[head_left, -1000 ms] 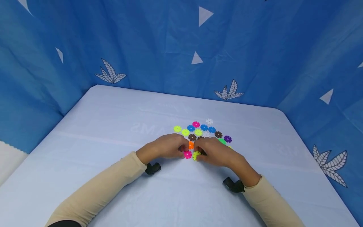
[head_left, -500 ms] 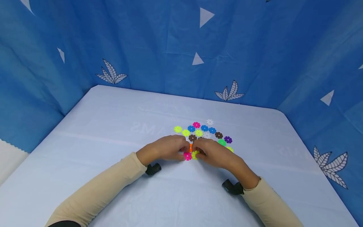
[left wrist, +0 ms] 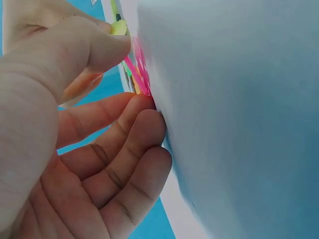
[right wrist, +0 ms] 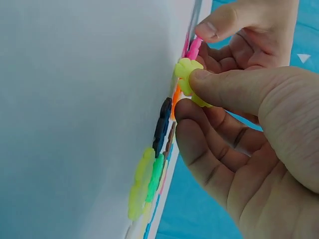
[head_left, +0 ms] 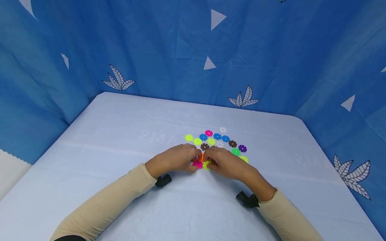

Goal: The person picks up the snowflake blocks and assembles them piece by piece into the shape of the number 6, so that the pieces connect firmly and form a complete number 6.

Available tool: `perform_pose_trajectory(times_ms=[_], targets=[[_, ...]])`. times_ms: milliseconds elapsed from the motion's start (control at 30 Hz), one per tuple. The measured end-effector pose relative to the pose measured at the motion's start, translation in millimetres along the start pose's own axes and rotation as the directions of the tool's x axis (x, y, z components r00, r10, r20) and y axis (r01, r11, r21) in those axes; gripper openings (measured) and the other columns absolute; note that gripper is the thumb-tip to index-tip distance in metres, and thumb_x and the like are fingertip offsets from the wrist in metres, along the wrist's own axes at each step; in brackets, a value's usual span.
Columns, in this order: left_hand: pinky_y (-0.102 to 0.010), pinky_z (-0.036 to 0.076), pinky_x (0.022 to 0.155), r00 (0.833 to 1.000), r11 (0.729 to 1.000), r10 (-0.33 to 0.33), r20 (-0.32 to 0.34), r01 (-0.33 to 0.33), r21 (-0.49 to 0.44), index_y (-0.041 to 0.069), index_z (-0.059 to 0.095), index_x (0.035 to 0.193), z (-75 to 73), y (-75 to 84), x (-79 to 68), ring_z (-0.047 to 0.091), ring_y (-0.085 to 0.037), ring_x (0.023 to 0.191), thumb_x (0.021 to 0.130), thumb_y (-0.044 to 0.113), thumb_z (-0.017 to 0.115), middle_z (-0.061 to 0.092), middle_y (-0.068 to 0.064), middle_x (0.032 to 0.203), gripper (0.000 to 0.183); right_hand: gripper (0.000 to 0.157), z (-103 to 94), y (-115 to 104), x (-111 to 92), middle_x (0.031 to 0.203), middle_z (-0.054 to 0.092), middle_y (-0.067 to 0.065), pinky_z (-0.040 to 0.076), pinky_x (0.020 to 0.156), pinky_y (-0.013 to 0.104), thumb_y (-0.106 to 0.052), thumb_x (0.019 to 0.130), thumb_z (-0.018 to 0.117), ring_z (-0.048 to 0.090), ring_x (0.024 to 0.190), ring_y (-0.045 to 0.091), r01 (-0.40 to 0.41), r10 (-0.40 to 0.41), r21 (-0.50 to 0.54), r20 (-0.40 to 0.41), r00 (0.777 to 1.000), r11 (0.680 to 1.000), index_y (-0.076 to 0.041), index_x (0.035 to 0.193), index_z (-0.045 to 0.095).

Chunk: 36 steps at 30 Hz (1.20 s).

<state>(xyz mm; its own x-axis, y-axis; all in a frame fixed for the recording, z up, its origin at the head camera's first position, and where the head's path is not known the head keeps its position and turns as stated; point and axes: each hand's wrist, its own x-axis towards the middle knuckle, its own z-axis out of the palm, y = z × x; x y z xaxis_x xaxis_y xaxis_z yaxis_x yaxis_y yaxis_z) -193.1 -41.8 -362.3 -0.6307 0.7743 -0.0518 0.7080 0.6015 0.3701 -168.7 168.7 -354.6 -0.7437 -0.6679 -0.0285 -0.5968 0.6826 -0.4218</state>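
Both sleeves (head_left: 105, 202) are plain beige, lightly creased. Stubby black fittings (head_left: 248, 200) sit beside the cuffs (head_left: 149, 171); a rounded black patch (head_left: 70, 238) shows at the left sleeve's near end.

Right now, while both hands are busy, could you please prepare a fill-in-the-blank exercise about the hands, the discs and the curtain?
1. In the right wrist view, the ____ of the right hand covers part of the yellow disc.
2. In the head view, the yellow disc is to the ____ of the pink disc, which the left hand touches.
3. The curtain behind the table is ____ with white triangles.
4. The highest disc in the head view is ____.

Missing words: thumb; right; blue; white.
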Motion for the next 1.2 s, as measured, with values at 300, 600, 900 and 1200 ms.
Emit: perform_pose_trajectory(times_ms=[300, 600, 900, 1200], targets=[[-0.023, 0.049, 0.070, 0.998, 0.995, 0.065, -0.012, -0.065, -0.069, 0.009, 0.074, 0.097, 2.1, -2.8, 0.2, 0.056, -0.012, 0.077, 0.083, 0.016, 0.082, 0.065, 0.005, 0.079, 0.018, 0.022, 3.1, 1.2, 2.6, 0.088, 0.061, -0.007, 0.052, 0.074, 0.024, -0.007, 0.086, 0.081, 0.056, 0.083, 0.012, -0.009, 0.010, 0.016, -0.023, 1.000, 1.000, -0.012, 0.102, 0.066], [-0.024, 0.046, 0.066, 1.000, 0.998, 0.027, 0.013, -0.026, -0.065, 0.011, 0.066, 0.097, 0.6, -1.1, -1.6, 0.053, -0.012, 0.075, 0.082, 0.020, 0.084, 0.060, 0.002, 0.080, 0.025, 0.019, 4.6, 0.6, 2.4, 0.085, 0.061, -0.008, 0.052, 0.072, 0.024, -0.008, 0.088, 0.080, 0.056, 0.079, 0.012, -0.001, 0.002, 0.048, -0.031, 1.000, 0.999, -0.014, 0.098, 0.066], [-0.021, 0.046, 0.061, 0.996, 0.992, 0.079, -0.031, -0.082, -0.097, 0.007, 0.071, 0.092, -0.2, -0.2, 0.1, 0.054, -0.012, 0.068, 0.081, 0.014, 0.083, 0.061, 0.004, 0.072, 0.017, 0.019, 4.7, -0.9, 1.9, 0.081, 0.063, -0.009, 0.051, 0.068, 0.022, -0.008, 0.085, 0.082, 0.056, 0.073, 0.010, -0.012, 0.013, 0.019, -0.061, 0.998, 1.000, -0.014, 0.094, 0.067], [-0.018, 0.048, 0.062, 0.995, 0.993, 0.084, -0.046, -0.088, -0.074, 0.006, 0.077, 0.095, -1.1, 4.0, 0.7, 0.056, -0.012, 0.074, 0.078, 0.014, 0.086, 0.067, 0.001, 0.080, 0.020, 0.018, 3.5, -0.1, 2.0, 0.078, 0.063, -0.010, 0.052, 0.065, 0.022, -0.006, 0.085, 0.082, 0.056, 0.070, 0.009, -0.032, 0.036, 0.068, -0.056, 0.998, 0.997, -0.013, 0.090, 0.066]])
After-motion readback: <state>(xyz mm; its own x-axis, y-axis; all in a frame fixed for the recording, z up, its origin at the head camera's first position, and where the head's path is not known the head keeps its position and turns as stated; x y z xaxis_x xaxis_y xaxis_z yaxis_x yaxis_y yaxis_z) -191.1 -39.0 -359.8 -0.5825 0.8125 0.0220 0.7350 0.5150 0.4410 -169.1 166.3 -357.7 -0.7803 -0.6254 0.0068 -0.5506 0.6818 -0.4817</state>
